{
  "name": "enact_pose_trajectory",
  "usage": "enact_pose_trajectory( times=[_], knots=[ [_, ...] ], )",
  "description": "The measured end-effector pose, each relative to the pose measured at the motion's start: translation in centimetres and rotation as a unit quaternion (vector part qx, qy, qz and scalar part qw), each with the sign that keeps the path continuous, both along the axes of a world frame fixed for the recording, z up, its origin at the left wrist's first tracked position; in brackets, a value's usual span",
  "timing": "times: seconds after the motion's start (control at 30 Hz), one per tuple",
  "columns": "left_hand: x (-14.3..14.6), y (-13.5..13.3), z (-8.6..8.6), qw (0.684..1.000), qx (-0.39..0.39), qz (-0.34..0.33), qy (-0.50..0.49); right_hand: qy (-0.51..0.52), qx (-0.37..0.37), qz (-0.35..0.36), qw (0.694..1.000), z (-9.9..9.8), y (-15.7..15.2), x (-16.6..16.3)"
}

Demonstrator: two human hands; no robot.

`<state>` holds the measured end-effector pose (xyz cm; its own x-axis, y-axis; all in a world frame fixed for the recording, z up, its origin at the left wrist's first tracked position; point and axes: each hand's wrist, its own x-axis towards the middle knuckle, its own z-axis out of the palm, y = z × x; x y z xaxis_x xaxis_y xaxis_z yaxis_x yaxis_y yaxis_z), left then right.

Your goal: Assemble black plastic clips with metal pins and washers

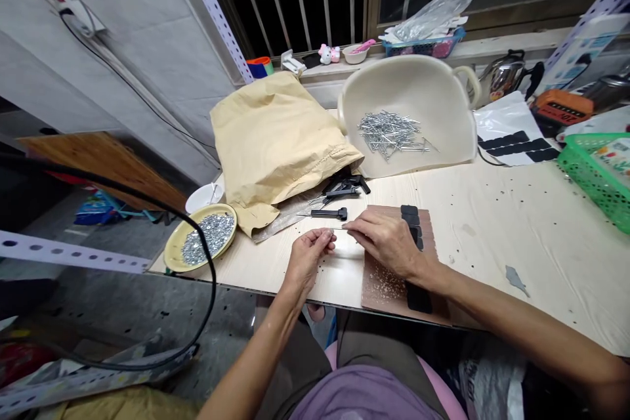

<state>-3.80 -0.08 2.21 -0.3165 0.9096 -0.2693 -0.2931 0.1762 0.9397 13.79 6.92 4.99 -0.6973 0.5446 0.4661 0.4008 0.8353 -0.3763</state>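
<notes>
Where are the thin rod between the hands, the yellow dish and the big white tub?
Thin rod (338, 229): head view, its exposed stretch.
Yellow dish (172, 251): head view, bare left wall.
White tub (445, 111): head view, bare interior, right side.

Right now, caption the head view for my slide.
Left hand and right hand hold a thin rod between them, a basin of metal pins beyond.

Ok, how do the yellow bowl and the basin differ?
The yellow bowl is smaller than the off-white basin. The basin shows a handle, the bowl none. The bowl holds small metal bits, the basin long, thin rods. Both hold heaped metal parts.
</notes>
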Motion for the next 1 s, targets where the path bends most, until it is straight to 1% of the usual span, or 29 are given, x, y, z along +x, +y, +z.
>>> enact_pose_trajectory(
  times=[0.03, 0.1, 0.23, 0.4, 0.53, 0.63, 0.8, 1.0],
  knots=[
    [0.6, 0.1, 0.4, 0.999, 0.011, 0.016, -0.04, -0.009, 0.007, -0.003, 1.0, 0.0, -0.2, 0.0],
    [1.4, 0.4, 1.0, 0.995, 0.034, 0.039, -0.087, -0.03, 0.021, -0.013, 0.999, 0.1, -0.3, 0.1],
    [2.1, 0.9, 1.8, 0.989, 0.067, 0.056, -0.118, -0.045, 0.033, -0.039, 0.998, 0.5, -0.5, 0.4],
    [2.6, 0.7, 2.1, 0.991, 0.074, 0.046, -0.098, -0.049, 0.037, -0.057, 0.996, 0.9, -0.6, 0.7],
    [2.6, 0.5, 2.0, 0.995, 0.084, 0.053, -0.01, -0.059, 0.055, -0.064, 0.995, 0.9, -0.7, 1.0],
    [2.5, 0.6, 2.0, 0.995, 0.088, 0.037, 0.033, -0.065, 0.073, -0.066, 0.993, 0.8, -0.7, 1.4],
    [2.4, 1.0, 2.1, 0.997, 0.081, 0.011, 0.013, -0.067, 0.088, -0.069, 0.991, 0.7, -0.6, 1.8],
    [2.6, 1.5, 1.8, 0.999, 0.047, -0.006, -0.023, -0.081, 0.084, -0.062, 0.991, 0.4, -0.5, 2.3]
  ],
)
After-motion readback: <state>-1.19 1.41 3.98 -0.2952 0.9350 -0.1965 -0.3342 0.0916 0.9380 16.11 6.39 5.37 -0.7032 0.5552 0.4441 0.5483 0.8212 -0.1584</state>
